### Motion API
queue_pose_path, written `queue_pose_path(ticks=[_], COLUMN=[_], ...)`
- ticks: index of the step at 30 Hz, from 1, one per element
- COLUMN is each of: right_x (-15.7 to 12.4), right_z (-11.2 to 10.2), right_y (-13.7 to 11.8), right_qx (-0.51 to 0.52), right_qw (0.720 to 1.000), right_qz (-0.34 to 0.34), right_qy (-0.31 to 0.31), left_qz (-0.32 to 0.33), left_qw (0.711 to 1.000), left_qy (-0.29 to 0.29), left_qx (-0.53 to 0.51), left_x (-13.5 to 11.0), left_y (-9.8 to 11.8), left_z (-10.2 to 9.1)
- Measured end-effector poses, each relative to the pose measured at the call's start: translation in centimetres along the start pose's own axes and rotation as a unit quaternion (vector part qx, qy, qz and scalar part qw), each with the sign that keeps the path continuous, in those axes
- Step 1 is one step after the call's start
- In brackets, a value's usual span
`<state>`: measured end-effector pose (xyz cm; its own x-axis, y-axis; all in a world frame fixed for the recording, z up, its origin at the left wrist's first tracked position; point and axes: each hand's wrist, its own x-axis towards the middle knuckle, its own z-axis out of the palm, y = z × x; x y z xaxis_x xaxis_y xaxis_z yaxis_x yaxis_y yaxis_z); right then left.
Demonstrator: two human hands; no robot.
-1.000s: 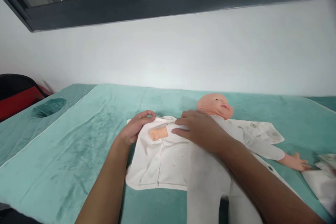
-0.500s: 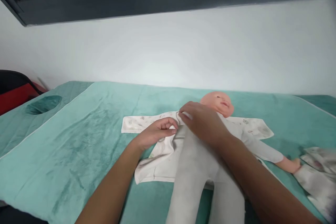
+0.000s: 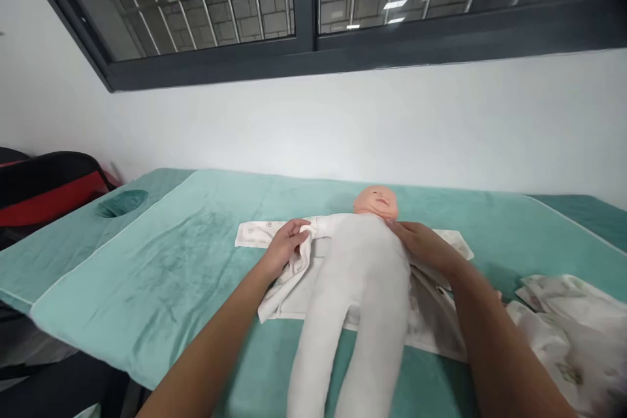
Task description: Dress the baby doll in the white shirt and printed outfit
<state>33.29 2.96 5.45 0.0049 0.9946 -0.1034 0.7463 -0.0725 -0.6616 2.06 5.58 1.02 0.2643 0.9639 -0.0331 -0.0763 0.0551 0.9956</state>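
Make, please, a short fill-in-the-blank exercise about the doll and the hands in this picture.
1. The doll lies on its ____ on the teal cover.
2. The left hand grips the white garment that is spread ____ the doll.
3. The doll's head points toward the white ____.
4. A crumpled cloth lies on the person's ____ side.
Missing words: back; under; wall; right.

Left of the doll [image 3: 362, 274], broad teal blanket [image 3: 171, 268] is left open. Right of the doll, passage is narrowed by heaped printed cloth [image 3: 563, 326]. Behind the doll, a bare strip is bounded by the wall [image 3: 343, 124]. Its flanks are taken by the left hand [image 3: 287, 248], closed on the white garment [image 3: 284, 297], and the flat right hand [image 3: 424, 245].
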Motion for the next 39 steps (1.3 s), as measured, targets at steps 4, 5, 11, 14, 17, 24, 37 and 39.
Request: queue_pose_path(ticks=[4, 5, 11, 14, 17, 24, 37, 39], right_x=[-1.0, -1.3, -0.7, 0.1, 0.8, 1.1, -1.5, -1.3], right_z=[0.1, 0.2, 1.5, 2.3, 3.3, 4.1, 0.7, 1.1], right_y=[-1.0, -1.4, -5.1, -6.3, -6.0, -4.2, -0.8, -1.0], right_qx=[0.021, 0.021, -0.014, -0.043, -0.045, -0.003, -0.112, -0.149], right_qw=[0.996, 0.994, 0.989, 0.982, 0.982, 0.988, 0.987, 0.984], right_qz=[-0.084, -0.103, -0.146, -0.184, -0.185, -0.155, -0.095, -0.093], right_qy=[-0.018, -0.022, -0.02, -0.023, -0.012, -0.022, -0.067, -0.037], left_qz=[0.002, 0.007, 0.021, 0.028, -0.01, 0.0, -0.021, -0.022], left_qw=[0.999, 0.999, 0.997, 0.994, 0.992, 0.985, 0.944, 0.957], left_qy=[0.036, 0.04, 0.046, 0.063, 0.002, -0.103, 0.019, -0.047], left_qx=[-0.007, -0.005, 0.05, 0.082, 0.123, 0.14, 0.329, 0.284], left_x=[-0.1, 0.0, 1.8, 1.6, -0.4, -6.1, -11.2, -11.9], left_y=[1.3, 1.8, 5.3, 7.3, 9.7, 11.5, 6.4, 7.6], left_z=[2.0, 2.5, 4.6, 4.6, 4.5, 4.3, 3.4, 5.2])
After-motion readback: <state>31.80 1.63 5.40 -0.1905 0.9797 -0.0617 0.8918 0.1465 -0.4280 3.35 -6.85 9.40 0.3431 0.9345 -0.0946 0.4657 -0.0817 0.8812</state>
